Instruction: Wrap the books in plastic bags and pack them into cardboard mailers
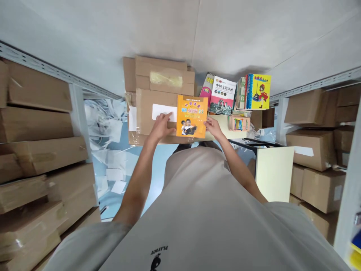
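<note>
An orange book (192, 116) with cartoon figures and Chinese print on its cover faces up over a cardboard box (145, 124). My right hand (214, 127) grips the book's right edge, fingers closed on it. To the left of the book, my left hand (162, 126) is open, its fingers stretched over a white label (160, 110) on the box and its thumb apart, close to the book's left edge. Beyond my right hand lies a white and pink book (222, 95), partly over a magenta and grey book (207, 84).
A stack of books with a yellow cover (261, 92) stands right, behind a small pile of booklets (239, 123). Shelves of cardboard boxes (56, 154) line the left, and more boxes (308, 150) the right. Papers (115, 175) litter the blue floor; a cream panel (274, 173) stands near my right arm.
</note>
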Tool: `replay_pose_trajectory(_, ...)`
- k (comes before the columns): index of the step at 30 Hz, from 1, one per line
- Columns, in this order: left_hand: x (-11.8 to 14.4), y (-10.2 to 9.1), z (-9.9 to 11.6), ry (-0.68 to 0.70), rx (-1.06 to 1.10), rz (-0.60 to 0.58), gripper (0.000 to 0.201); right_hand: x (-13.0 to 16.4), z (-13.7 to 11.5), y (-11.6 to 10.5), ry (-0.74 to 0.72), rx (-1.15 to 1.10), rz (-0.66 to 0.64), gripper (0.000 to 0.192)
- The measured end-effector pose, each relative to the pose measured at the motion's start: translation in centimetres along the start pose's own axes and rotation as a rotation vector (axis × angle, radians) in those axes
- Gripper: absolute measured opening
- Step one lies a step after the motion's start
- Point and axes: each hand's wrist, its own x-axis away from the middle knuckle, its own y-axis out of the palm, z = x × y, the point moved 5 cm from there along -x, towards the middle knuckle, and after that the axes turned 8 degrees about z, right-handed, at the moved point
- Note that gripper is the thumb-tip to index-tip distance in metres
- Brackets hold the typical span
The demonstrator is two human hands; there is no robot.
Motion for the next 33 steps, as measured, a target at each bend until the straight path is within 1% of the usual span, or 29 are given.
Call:
replay_pose_trajectory(5, 0.0, 0.3, 0.0, 0.000, 0.016, 0.005, 0.103, -0.3, -0.2, -0.3, -0.038, 0.012, 0.011, 0.079)
replay_pose_trajectory(10, 0.2, 0.6, 0.9, -0.018, -0.023, 0.060, 0.106, -0.2, -0.2, -0.1, -0.048, 0.008, 0.008, 0.084)
replay_pose_trajectory(15, 0.2, 0.8, 1.4, -0.048, -0.021, 0.081, 0.106, 0.1, -0.3, 0.3, -0.046, 0.008, 0.008, 0.082)
replay_pose_trajectory(22, 0.0, 0.5, 1.5, -0.072, 0.024, 0.076, 0.105, 0.8, -0.8, 0.7, -0.031, -0.001, -0.004, 0.072)
replay_pose_trajectory(28, -0.1, 0.4, 1.5, -0.084, -0.006, 0.040, 0.107, 0.7, -0.7, 1.0, -0.034, -0.012, -0.025, 0.072)
replay_pose_trajectory(33, -0.1, 0.3, 1.2, -0.082, -0.011, 0.030, 0.103, 0.6, -1.0, 1.1, -0.070, -0.005, -0.034, 0.065)
